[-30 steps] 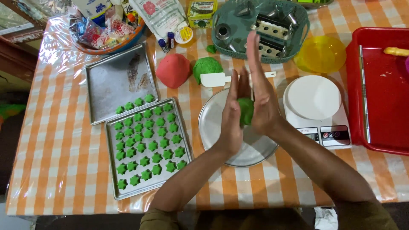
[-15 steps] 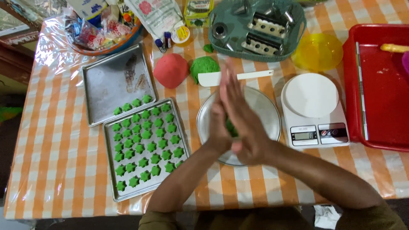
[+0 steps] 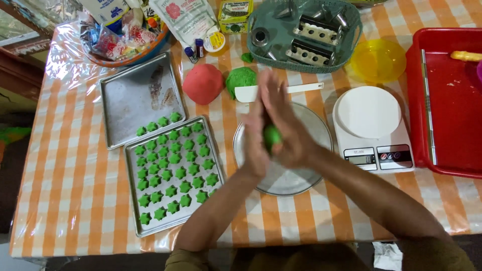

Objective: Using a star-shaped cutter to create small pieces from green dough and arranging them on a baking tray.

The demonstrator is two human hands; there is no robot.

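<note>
Rolling a small green dough lump [image 3: 271, 135] between my palms, right over the round metal plate [image 3: 311, 175].

My left hand [image 3: 255, 138] and right hand [image 3: 288, 128] are pressed flat together, fingers [image 3: 273, 93] straight and closed up, the lump squeezed between the palms with only its edge peeking out. I judge this is the rolling step; the next move calls for even, light pressure so the piece stays smooth. Left of me sits the metal baking tray of green star-shaped pieces [image 3: 173, 173], an emptier steel tray [image 3: 138, 100] behind it. Farther off lie the red dough mound [image 3: 203, 83], green dough mound [image 3: 240, 79], white spatula [image 3: 301, 88] and white kitchen scale [image 3: 370, 125].
</note>
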